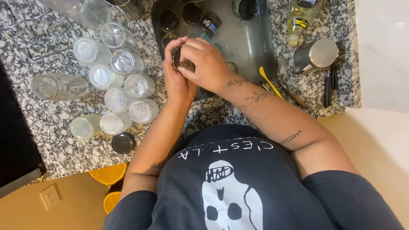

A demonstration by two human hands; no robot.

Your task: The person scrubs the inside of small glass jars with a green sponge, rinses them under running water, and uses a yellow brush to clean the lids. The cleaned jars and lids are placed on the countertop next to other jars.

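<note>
Jars (121, 87) crowd the counter's (64, 140) left side, leaving little bare stone beside the sink (251, 47). At the sink's near edge, left hand (177, 83) and right hand (204, 64) close together around a small dark jar (179, 58).

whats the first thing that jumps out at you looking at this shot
First, the two hands meeting at the middle of the granite counter: the left hand and right hand together grip a small dark jar over the edge of a grey baking tray. Next, the cluster of clear glass jars crowding the counter beside the left hand, one lying on its side. On the other side, a yellow utensil and a steel cup stand out.
</note>
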